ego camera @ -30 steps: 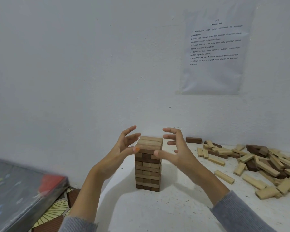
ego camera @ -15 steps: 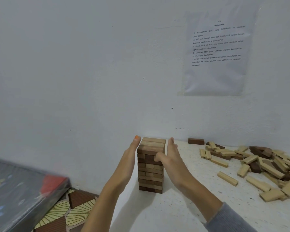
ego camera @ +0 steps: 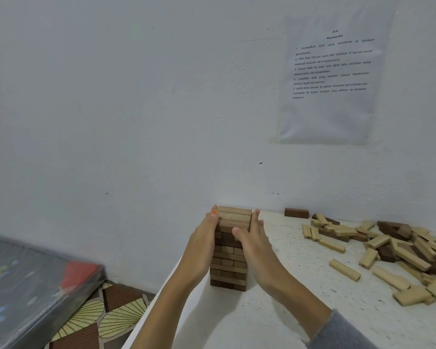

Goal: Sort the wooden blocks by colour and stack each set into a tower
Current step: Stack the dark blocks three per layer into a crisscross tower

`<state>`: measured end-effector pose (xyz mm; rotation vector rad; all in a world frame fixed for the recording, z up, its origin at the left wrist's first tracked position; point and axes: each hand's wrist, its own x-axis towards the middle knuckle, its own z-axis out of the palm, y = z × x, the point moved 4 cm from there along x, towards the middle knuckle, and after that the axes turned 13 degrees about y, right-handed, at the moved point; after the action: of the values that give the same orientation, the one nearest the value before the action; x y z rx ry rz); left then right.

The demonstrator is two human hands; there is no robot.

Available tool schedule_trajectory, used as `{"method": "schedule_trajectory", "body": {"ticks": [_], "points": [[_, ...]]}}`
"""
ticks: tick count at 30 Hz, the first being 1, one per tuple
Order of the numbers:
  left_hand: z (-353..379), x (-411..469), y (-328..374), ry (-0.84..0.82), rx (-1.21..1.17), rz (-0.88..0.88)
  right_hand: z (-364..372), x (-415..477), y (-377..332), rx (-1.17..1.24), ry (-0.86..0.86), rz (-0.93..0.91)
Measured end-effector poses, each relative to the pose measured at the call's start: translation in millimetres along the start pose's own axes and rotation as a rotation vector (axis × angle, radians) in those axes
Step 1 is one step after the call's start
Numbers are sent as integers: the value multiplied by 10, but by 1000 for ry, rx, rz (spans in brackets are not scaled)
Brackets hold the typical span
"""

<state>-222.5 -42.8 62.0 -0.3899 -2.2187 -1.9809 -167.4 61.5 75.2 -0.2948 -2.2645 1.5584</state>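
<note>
Both hands have closed in from a spread hover and now press flat on the tower's top layers: the left hand (ego camera: pixel 204 239) on its left face, the right hand (ego camera: pixel 253 239) on its right face with the thumb (ego camera: pixel 237 231) across the front, fingers straight and curled round nothing. The tower (ego camera: pixel 228 267) stands upright on the table (ego camera: pixel 287 316) near the wall (ego camera: pixel 136 122), with loose blocks (ego camera: pixel 393 250) well apart to the right. To square it well, I'd judge light, even pressure from both sides, worked downward without rocking the base.
</note>
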Motion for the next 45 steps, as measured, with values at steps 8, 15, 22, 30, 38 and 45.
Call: {"method": "schedule_trajectory", "body": {"ticks": [8,15,22,30,38,45], "points": [[3,-18,22,-2,20,16,5,17,10,15,-18,3],[-52,-115,248,80,-51,66,-87,17,-11,160,30,-1],[-76,-277,647,274,-99,474,-425,11,-255,259,139,-66],[591,-556,1187,85,-128,637,-1368,-68,-490,225,383,-172],[1409,-460,1360,-94,-186,548,-2431,-113,-308,110,534,-150],[2186,-365,1224,-251,-166,417,-3126,-23,-13,-26,535,-83]]}}
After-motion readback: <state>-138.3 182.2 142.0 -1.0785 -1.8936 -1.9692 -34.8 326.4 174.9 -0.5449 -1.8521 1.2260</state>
